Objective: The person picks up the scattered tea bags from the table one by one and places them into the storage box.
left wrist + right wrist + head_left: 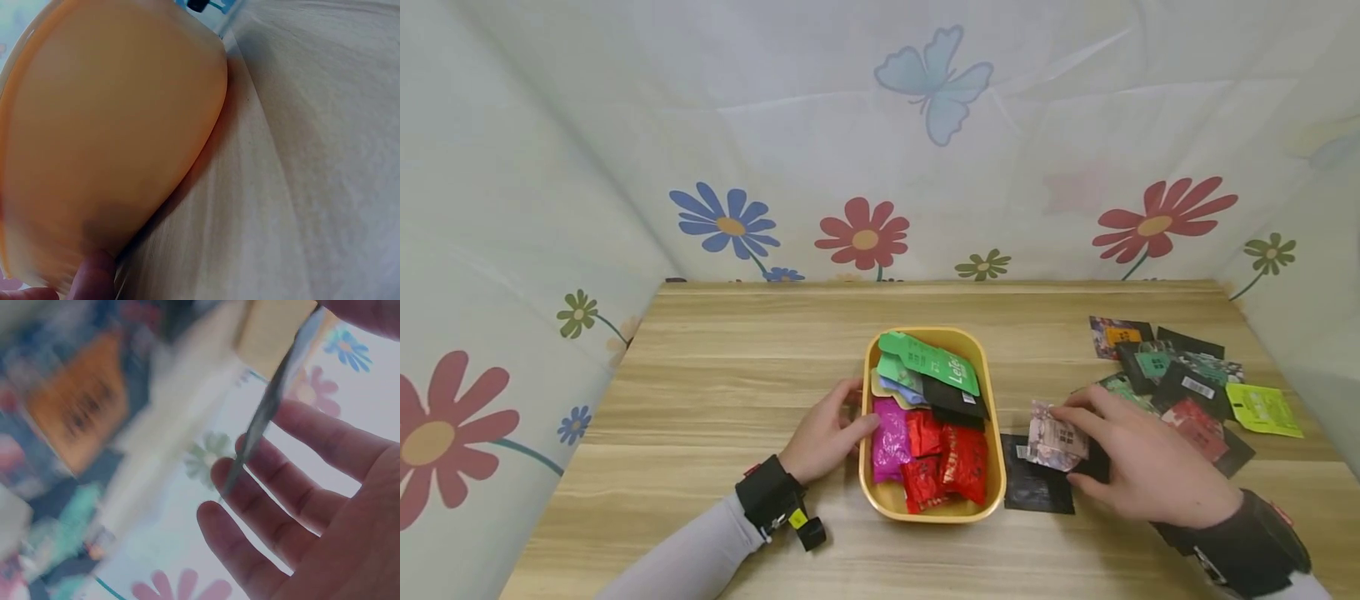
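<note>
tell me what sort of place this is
Probably a small screened-off work booth: pale hangings printed with flowers wall a wood-grain table on three sides, and a yellow tub of packets sits on it.

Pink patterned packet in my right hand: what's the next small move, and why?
I'd probably lift the pink patterned packet left over the yellow bin: the right hand pinches it just right of the bin, the left hand touches the bin's side, and a green packet lies inside.
</note>
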`<action>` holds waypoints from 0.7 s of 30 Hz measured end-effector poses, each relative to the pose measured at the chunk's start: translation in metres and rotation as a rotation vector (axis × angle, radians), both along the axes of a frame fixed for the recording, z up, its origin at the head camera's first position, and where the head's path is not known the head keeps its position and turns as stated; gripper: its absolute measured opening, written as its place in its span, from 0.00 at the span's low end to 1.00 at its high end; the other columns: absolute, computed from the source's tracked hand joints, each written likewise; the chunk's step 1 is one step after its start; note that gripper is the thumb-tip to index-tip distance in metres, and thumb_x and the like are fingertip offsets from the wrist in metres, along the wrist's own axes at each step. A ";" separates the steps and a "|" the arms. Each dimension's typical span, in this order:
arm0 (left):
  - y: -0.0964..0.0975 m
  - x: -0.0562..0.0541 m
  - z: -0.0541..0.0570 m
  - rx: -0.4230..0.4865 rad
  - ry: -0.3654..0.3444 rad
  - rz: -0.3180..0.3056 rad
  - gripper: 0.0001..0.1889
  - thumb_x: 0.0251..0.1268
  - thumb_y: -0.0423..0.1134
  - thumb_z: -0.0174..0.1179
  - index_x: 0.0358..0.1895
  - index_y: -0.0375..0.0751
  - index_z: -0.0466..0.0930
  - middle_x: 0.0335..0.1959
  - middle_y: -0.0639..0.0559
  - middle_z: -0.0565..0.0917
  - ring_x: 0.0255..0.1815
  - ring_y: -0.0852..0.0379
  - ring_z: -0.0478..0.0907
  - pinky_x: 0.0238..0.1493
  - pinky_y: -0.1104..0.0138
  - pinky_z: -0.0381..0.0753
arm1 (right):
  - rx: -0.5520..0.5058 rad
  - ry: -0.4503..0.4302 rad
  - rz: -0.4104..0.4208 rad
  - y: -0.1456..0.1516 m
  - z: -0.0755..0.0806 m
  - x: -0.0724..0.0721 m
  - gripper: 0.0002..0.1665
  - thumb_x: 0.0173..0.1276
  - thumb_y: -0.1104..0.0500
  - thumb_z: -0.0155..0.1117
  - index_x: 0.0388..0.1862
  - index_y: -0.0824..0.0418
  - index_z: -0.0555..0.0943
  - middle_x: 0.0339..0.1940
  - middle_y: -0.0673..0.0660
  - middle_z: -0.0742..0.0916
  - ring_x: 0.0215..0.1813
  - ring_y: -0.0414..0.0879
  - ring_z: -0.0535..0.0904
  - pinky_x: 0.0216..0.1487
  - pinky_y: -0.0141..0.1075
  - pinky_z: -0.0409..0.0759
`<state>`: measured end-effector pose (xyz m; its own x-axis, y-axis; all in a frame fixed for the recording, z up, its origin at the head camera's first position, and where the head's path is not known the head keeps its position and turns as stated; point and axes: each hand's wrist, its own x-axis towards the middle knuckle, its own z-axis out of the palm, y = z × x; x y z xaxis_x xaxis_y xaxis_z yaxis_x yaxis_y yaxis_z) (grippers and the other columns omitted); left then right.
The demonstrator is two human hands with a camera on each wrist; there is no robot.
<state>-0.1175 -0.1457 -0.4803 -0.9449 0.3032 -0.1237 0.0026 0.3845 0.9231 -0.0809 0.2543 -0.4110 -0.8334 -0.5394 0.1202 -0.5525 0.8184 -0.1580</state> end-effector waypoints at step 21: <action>0.000 0.000 -0.002 0.057 -0.051 0.041 0.25 0.79 0.44 0.53 0.75 0.50 0.67 0.61 0.42 0.79 0.30 0.53 0.87 0.31 0.60 0.90 | -0.199 -0.003 0.332 -0.114 0.041 -0.024 0.49 0.53 0.39 0.80 0.74 0.48 0.75 0.65 0.49 0.77 0.60 0.41 0.74 0.60 0.43 0.84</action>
